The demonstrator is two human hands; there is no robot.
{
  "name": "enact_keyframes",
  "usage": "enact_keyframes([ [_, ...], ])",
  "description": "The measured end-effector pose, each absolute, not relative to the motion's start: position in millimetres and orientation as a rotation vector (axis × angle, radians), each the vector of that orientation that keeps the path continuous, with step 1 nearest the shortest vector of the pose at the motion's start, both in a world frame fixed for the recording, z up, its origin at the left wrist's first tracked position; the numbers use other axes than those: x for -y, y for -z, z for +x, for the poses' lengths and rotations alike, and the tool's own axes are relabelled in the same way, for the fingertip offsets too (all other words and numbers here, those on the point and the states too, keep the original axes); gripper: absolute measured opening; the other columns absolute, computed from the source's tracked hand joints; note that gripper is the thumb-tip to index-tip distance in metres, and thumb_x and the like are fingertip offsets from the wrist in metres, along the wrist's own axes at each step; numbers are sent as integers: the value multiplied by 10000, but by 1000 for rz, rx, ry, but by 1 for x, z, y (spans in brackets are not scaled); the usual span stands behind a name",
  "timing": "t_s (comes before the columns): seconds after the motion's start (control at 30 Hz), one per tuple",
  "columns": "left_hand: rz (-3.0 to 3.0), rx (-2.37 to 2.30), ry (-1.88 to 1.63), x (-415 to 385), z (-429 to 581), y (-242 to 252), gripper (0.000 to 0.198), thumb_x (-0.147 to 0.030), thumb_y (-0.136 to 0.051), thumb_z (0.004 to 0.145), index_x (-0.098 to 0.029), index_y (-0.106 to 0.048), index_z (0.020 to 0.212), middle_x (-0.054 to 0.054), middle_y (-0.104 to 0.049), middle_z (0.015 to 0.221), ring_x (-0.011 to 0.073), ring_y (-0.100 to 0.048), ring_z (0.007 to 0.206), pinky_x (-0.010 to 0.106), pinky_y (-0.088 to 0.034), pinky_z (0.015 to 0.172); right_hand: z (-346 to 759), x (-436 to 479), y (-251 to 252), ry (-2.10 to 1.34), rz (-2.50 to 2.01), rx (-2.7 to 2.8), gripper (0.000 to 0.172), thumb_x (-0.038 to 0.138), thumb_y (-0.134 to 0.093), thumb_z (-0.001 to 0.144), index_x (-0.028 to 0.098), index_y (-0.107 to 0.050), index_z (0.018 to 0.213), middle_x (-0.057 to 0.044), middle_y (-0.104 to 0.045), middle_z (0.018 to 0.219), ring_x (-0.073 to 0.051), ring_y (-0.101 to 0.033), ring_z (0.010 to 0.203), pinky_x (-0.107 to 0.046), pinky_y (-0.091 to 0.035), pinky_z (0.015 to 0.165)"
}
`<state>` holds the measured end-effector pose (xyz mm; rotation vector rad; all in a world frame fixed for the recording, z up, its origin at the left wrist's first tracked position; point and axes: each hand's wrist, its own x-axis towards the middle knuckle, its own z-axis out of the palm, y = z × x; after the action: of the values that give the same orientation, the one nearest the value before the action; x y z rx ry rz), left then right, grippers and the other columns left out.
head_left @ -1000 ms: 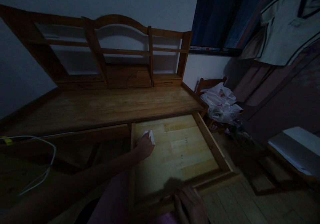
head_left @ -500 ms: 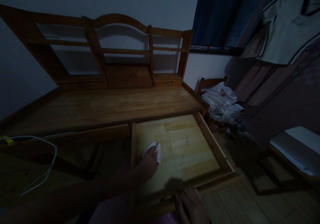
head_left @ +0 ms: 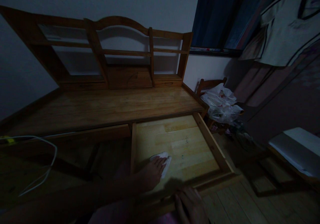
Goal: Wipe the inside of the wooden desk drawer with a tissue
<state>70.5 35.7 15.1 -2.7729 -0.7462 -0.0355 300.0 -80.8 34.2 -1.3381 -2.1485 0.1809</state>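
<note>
The pulled-out wooden drawer [head_left: 175, 144] has a pale bottom panel with a few small dark marks. My left hand [head_left: 152, 174] reaches in from the left, its fingers pressing a white cloth or tissue [head_left: 166, 165] flat against that panel, near the left side. Which of the two the white piece is, I cannot tell. At the drawer's front edge, my right hand [head_left: 191, 204] has its fingers bent over the top of the front board [head_left: 215, 185]. Its thumb side is dim in shadow.
Behind the drawer stands a wooden desk [head_left: 120, 105] with a shelf hutch [head_left: 150, 53]. A white cable [head_left: 53, 157] hangs at left. To the right are a chair with plastic bags [head_left: 220, 100], hanging clothes [head_left: 287, 27] and a stool or small table [head_left: 295, 150].
My left hand has slid right and slightly toward me with the white piece, and its fingers now lie flatter. The right hand stays on the drawer front.
</note>
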Motion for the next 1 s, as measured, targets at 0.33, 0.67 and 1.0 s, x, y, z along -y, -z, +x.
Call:
enact_keyframes([
  [0.33, -2924, 716, 79, -38, 76, -16, 516, -303, -328, 1012, -62, -456, 1450, 166, -439, 1527, 284, -418, 1401, 455, -286, 1144, 299, 79, -37, -168, -1316, 2148, 213, 237, -440, 995, 239, -650, 959, -44, -704, 931, -190, -672, 839, -315, -522, 799],
  [0.67, -2963, 584, 107, -36, 74, -22, 503, -312, -303, 1026, -92, -457, 1452, 136, -425, 1544, 253, -389, 1420, 452, -253, 1159, 300, 80, -32, -202, -1337, 2155, 192, 213, -457, 979, 244, -646, 980, -39, -702, 961, -198, -669, 871, -327, -511, 802],
  [1.0, -3080, 543, 112, -38, 87, -24, 568, -400, -368, 1008, -114, -400, 1498, 143, -465, 1514, 243, -442, 1388, 447, -264, 1174, 300, 79, -34, -227, -1333, 2165, 193, 192, -450, 980, 234, -638, 963, -33, -693, 936, -182, -656, 829, -322, -509, 780],
])
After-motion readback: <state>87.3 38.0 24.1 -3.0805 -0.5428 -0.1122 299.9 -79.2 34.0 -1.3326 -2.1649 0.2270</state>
